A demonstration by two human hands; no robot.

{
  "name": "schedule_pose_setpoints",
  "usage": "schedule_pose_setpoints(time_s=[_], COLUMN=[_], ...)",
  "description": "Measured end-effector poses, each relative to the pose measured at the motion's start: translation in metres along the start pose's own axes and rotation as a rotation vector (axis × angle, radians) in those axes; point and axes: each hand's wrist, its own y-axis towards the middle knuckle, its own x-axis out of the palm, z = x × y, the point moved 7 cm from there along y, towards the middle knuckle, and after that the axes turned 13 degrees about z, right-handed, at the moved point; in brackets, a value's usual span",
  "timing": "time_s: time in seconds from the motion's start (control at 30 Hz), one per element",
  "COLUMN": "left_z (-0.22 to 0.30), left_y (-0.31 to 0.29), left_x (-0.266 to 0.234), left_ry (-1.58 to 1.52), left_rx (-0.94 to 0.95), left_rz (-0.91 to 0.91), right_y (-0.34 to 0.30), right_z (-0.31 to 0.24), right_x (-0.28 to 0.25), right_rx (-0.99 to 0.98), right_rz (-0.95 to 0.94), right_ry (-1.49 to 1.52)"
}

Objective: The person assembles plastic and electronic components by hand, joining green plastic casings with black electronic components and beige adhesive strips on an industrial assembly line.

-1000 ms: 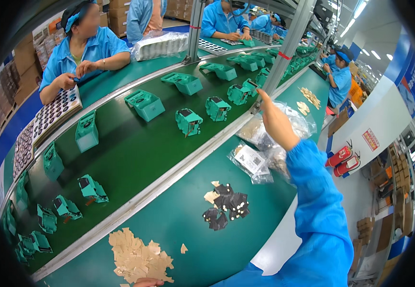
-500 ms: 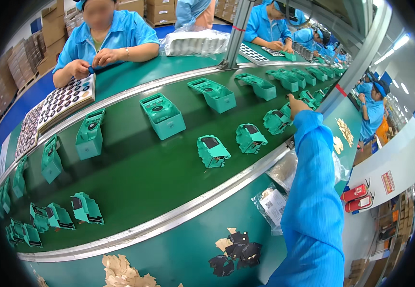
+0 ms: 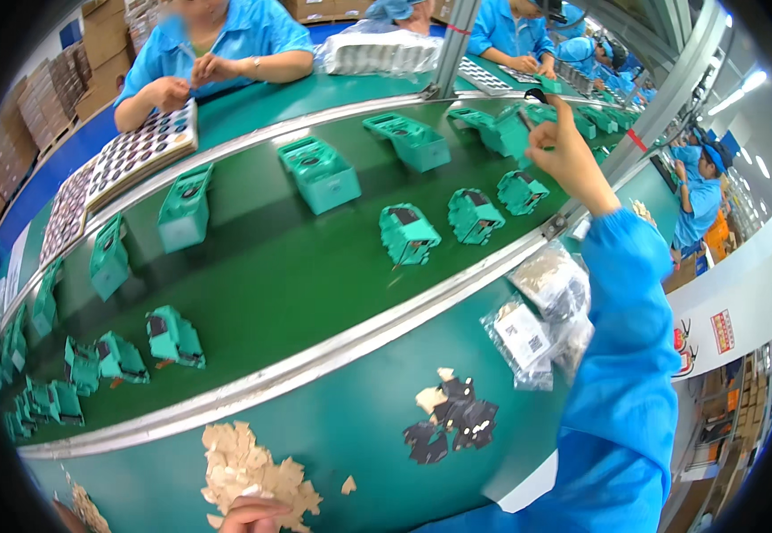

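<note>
Right hand (image 3: 571, 155) is raised from its lower reach, seemingly readying a green housing (image 3: 512, 135) over the belt (image 3: 288, 284), thumb and index slightly apart beside it, grip unclear, while left hand (image 3: 255, 513), back in view, curls at tan pieces (image 3: 239, 457), hold unclear.

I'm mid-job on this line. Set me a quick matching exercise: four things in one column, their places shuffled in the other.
Things
1. Right hand
2. Left hand
3. Black pieces
4. Wrapped pack

Places
A. On the near bench, between the tan pieces and the clear bags
B. Beyond the belt, just left of a metal post
C. Extended over the green belt
D. At the picture's lower edge, by the tan pieces

Right pairs
1-C, 2-D, 3-A, 4-B
</note>
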Motion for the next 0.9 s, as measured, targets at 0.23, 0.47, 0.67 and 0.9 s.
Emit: schedule_pose_setpoints(time_s=[0.23,0.47,0.67,0.9], left_z=[0.045,0.042,-0.008,-0.034], left_y=[-0.03,-0.04,-0.024,-0.025], left_x=[0.023,0.007,-0.019,-0.012], left_ry=[0.496,0.528,-0.088,-0.349], left_rx=[0.957,0.827,0.202,-0.086], left_rz=[0.066,-0.211,-0.31,-0.372], right_y=[-0.207,-0.296,-0.275,-0.306], right_z=[-0.227,-0.296,-0.285,-0.278], right_x=[0.058,0.075,0.053,0.09], right_rx=[0.144,0.561,0.019,0.488], right_rz=[-0.853,-1.046,-0.239,-0.467], right_ry=[0.656,1.112,0.908,1.289])
